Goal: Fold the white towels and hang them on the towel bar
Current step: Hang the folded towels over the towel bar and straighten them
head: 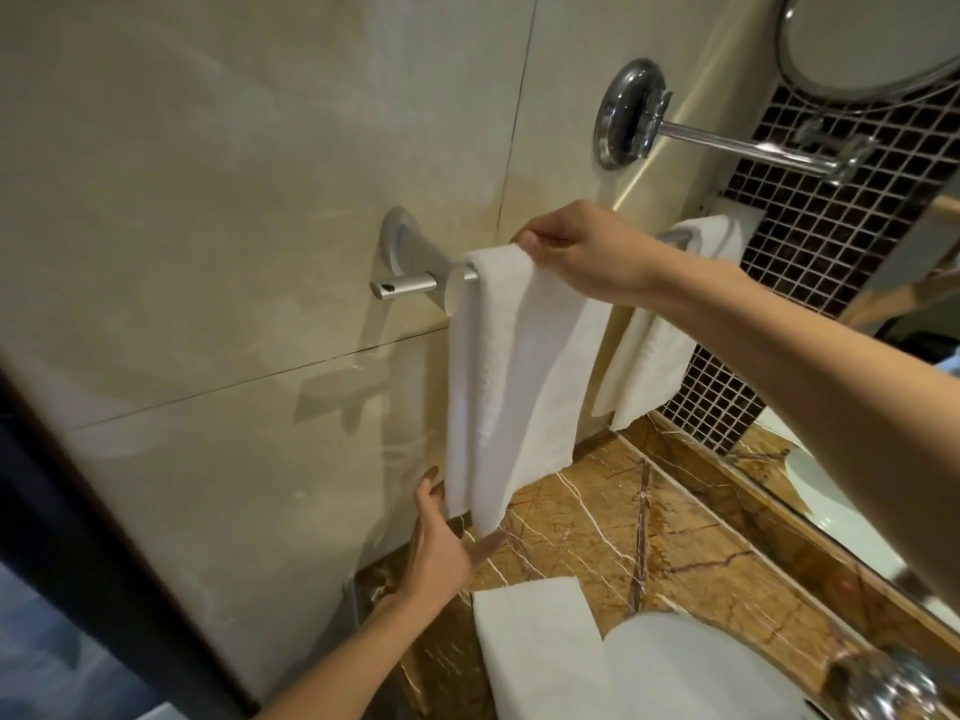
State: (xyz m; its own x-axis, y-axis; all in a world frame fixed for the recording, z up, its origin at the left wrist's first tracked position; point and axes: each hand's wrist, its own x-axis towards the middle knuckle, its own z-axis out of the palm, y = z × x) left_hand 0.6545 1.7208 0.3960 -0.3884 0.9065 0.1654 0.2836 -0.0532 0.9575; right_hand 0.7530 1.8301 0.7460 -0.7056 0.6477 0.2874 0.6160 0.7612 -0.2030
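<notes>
1. Towel bar (457,293): fixed horiz. on the beige wall (234,200), above the brown marble table (597,511).

2. Front towel (519,366): white, folded to a long strip, draped over the bar at its left end, just beside the round end cap. Both halves hang down; the btm edge sits just above the table, not touching it.

3. Right hand (582,252): we reach in from the right w/ the arm across the bar. Thumb and fingers are curled and pinch the top fold of the front towel where it crosses the bar.

4. Left hand (441,543): we come up from below. Fingers are straight and spread wide, touching the towel's btm corner; the thumb lies along the towel's left edge. No grip here, contact only.

5. Second towel (654,366): white, hangs on the same bar further right, partly hidden behind our right forearm.

6. Third towel (535,646): white, lies folded flat on the table, below the front towel and well apart from it, touching a white basin (691,667).

7. Misc.: a chrome arm (727,142) w/ a round wall mount sits above the bar and carries a round mirror (872,44) at top right. Dark mosaic tiles (810,241) cover the adjoining wall. A chrome fitting (893,683) at btm right is too blurred to identify.
</notes>
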